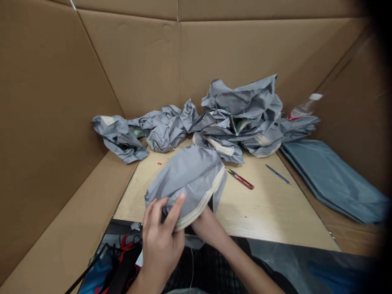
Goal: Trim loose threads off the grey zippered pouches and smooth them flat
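A grey fabric piece (pixel 186 171) with a cream elastic-like band along its edge is held up over the front of the table. My left hand (pixel 162 232) grips its lower left side, with the fingers curled over the cloth. My right hand (pixel 203 224) reaches in under the banded edge, and the cloth hides its fingers. To the right of the fabric lie red-handled thread snips (pixel 241 179), blades pointing up and left. A blue pen (pixel 277 174) rests farther right.
Crumpled grey fabric pieces (pixel 241 102) are heaped along the back. A clear bottle (pixel 306 107) with a white cap leans behind them. Folded blue-grey cloth (pixel 333 175) lies at the right. Cardboard walls (pixel 128 53) enclose the wooden table (pixel 275 216).
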### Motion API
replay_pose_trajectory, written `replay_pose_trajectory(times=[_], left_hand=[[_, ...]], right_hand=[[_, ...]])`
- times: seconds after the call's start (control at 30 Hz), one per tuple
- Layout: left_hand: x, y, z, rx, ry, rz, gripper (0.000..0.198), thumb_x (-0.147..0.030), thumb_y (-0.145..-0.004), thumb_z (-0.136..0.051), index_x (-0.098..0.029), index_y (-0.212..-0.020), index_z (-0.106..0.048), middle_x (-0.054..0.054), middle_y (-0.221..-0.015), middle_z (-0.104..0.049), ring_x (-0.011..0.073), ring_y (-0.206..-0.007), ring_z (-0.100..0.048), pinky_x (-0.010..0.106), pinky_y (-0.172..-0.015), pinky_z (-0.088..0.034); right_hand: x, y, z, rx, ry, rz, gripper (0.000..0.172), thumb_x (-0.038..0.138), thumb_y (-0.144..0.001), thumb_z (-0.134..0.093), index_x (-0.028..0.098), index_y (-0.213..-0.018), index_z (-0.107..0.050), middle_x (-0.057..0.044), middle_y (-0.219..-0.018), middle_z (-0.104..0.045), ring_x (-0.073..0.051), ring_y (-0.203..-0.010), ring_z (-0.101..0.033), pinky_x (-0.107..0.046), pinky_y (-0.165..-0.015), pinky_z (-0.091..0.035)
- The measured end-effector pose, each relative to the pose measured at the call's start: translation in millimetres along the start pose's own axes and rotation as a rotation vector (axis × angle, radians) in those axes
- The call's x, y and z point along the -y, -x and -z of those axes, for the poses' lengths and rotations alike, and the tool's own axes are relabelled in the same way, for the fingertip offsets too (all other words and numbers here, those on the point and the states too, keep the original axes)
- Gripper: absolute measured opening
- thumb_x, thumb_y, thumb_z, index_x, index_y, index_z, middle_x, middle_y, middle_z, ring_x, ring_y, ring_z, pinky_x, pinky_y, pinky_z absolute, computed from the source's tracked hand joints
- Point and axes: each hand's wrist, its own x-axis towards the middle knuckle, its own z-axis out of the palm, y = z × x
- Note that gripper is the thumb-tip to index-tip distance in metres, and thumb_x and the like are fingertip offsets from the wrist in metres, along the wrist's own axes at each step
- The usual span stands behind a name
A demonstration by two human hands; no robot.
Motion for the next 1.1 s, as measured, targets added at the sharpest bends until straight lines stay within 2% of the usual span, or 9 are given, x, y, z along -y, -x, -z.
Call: replay_pose_trajectory(times=[0.13,0.23,0.37,0.47,0.67,0.8,0.93,1.0,1.1], left_hand=[[10.6,-10.5,8.8,0.053,0.032,0.055,0.048,0.000,-0.084,-0.045,-0.024,-0.124,-0.060,0.014,-0.132,-0.039,0.0260,-0.125,-0.047,0.043,-0.099,-0.046],[17.0,-20.1,12.6,0.038,0.046,0.074,0.031,-0.002,-0.082,-0.050,-0.019,-0.104,-0.064,0.013,-0.128,-0.044,0.0254,-0.122,-0.050,0.040,-0.100,-0.045],[25.4,-29.9,15.0,0.049,0.050,0.121,0.009,-0.016,-0.077,-0.066,-0.020,-0.084,-0.061,0.006,-0.108,-0.057,0.0205,-0.097,-0.062,0.032,-0.086,-0.048],[34.5,-35.8,21.1,0.070,0.051,0.144,0.006,-0.017,-0.079,-0.066,-0.020,-0.079,-0.061,0.004,-0.102,-0.060,0.0177,-0.091,-0.063,0.028,-0.081,-0.047],[56.2,-42.5,37.5,0.024,-0.047,0.240,0.023,-0.026,-0.088,-0.061,-0.018,-0.068,-0.052,0.005,-0.090,-0.062,0.0182,-0.085,-0.061,0.030,-0.078,-0.044],[54.7,-42.9,39.1,0.096,-0.056,0.272,0.017,-0.027,-0.091,-0.056,-0.018,-0.077,-0.059,0.002,-0.077,-0.064,0.0159,-0.074,-0.061,0.027,-0.070,-0.043],[46.3,-43.8,37.1,0.094,0.043,0.271,0.021,-0.028,-0.092,-0.054,-0.020,-0.106,-0.068,0.005,-0.105,-0.071,0.0190,-0.094,-0.066,0.028,-0.083,-0.048],[47.6,-43.4,38.0,0.116,0.087,0.310,0.025,-0.031,-0.092,-0.053,-0.021,-0.109,-0.068,0.005,-0.109,-0.071,0.0197,-0.095,-0.067,0.029,-0.083,-0.049],[61.7,-41.2,44.2,0.193,0.082,0.481,0.030,-0.038,-0.093,-0.050,-0.023,-0.111,-0.068,0.003,-0.098,-0.072,0.0180,-0.076,-0.066,0.028,-0.070,-0.050]], right_hand=[[7.9,9.5,20.2,0.088,0.457,0.032,0.023,0.008,-0.088,-0.050,0.014,-0.102,-0.067,-0.011,-0.103,-0.069,-0.026,-0.101,-0.063,-0.041,-0.088,-0.052],[3.8,13.5,32.1,0.064,0.669,0.153,0.017,0.012,-0.092,-0.051,0.014,-0.083,-0.065,-0.007,-0.086,-0.067,-0.023,-0.095,-0.061,-0.048,-0.100,-0.042],[-10.3,15.0,44.0,0.083,0.667,0.264,0.028,0.024,-0.097,-0.050,0.016,-0.073,-0.060,-0.003,-0.077,-0.061,-0.020,-0.095,-0.059,-0.047,-0.107,-0.033],[-18.8,17.3,52.8,0.046,0.637,0.265,0.030,0.022,-0.097,-0.048,0.016,-0.069,-0.056,-0.004,-0.075,-0.057,-0.019,-0.087,-0.056,-0.037,-0.089,-0.043],[-24.6,19.7,68.5,-0.124,0.576,0.140,0.044,0.027,-0.099,-0.044,0.016,-0.056,-0.045,-0.002,-0.061,-0.049,-0.014,-0.065,-0.048,-0.027,-0.065,-0.037],[-14.4,5.0,63.7,-0.301,0.713,-0.179,0.021,0.037,-0.087,-0.064,0.016,-0.088,-0.064,0.001,-0.059,-0.053,-0.015,-0.056,-0.052,-0.026,-0.054,-0.031],[0.0,-26.8,64.0,-0.362,1.005,-0.285,0.063,0.031,-0.079,-0.070,0.022,-0.137,-0.047,-0.010,-0.101,-0.062,-0.024,-0.080,-0.060,-0.027,-0.051,-0.026],[2.7,-40.8,71.2,-0.339,1.059,-0.287,0.052,0.024,-0.081,-0.064,0.022,-0.131,-0.052,-0.013,-0.112,-0.057,-0.028,-0.096,-0.058,-0.027,-0.053,-0.027],[0.7,-50.8,87.7,-0.303,0.972,-0.306,0.026,0.016,-0.083,-0.053,0.021,-0.107,-0.062,-0.009,-0.104,-0.061,-0.024,-0.087,-0.058,-0.028,-0.056,-0.027]])
